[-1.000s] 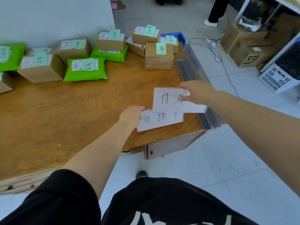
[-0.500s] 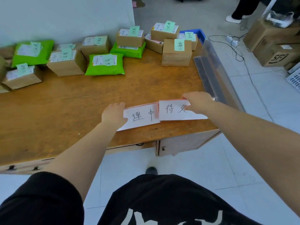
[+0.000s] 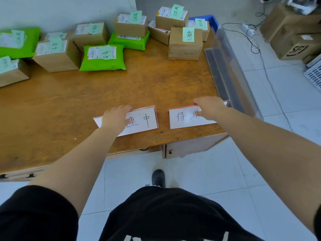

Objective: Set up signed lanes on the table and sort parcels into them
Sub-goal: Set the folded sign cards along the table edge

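Hands (image 3: 115,117) (image 3: 211,106) press two signs (image 3: 144,121) (image 3: 182,117) flat; blue bin (image 3: 212,20) contents unclear.

wall (image 3: 66,9): pale, plain | floor (image 3: 208,171): white tiles | cardboard boxes (image 3: 293,32): far right, on floor

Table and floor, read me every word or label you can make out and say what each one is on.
"中", after a half-covered character: left sign card, under the left hand.
"待 处": right sign card, under the right hand.
"SF": cardboard box on the floor.
Green sticky notes and shipping labels on the parcels: handwriting and print too small to read.
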A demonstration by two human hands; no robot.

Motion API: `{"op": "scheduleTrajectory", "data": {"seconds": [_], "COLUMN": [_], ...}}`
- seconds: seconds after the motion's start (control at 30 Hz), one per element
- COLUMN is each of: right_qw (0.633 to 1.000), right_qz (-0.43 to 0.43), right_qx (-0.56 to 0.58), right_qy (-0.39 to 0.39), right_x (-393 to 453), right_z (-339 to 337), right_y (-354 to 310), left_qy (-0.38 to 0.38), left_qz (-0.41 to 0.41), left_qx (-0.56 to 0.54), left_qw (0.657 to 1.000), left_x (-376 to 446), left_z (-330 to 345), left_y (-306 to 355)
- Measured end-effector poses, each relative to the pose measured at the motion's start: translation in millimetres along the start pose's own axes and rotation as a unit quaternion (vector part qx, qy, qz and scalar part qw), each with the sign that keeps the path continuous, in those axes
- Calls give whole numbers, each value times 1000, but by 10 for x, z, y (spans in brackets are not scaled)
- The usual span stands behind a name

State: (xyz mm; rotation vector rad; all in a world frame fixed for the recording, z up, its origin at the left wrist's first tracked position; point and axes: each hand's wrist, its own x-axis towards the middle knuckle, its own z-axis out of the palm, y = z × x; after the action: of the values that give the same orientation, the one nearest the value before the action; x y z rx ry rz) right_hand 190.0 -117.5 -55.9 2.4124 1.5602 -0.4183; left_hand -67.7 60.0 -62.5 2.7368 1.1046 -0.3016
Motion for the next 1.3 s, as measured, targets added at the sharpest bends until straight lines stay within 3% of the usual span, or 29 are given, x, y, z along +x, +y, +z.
{"op": "scheduleTrajectory", "data": {"seconds": [0.73, 0.93, 1.07, 1.3], "right_qw": [999, 995, 986, 990], "right_qz": [18, -83, -162, -143], "right_qx": [-39, 19, 10, 9], "right_qy": [-1, 58, 42, -12], "right_x": [-75, 83, 241, 494], "right_z": [-47, -454, -558, -433], "right_y": [10, -896, -1673, -2637], "left_qy": [8, 34, 40, 44], "left_qz": [-16, -19, -25, 2], "left_qx": [27, -18, 2, -25], "left_qw": [999, 999, 999, 999], "left_x": [-152, -272, -342, -411], "left_z": [12, -53, -197, -331], "left_y": [-286, -431, -718, -1203]}}
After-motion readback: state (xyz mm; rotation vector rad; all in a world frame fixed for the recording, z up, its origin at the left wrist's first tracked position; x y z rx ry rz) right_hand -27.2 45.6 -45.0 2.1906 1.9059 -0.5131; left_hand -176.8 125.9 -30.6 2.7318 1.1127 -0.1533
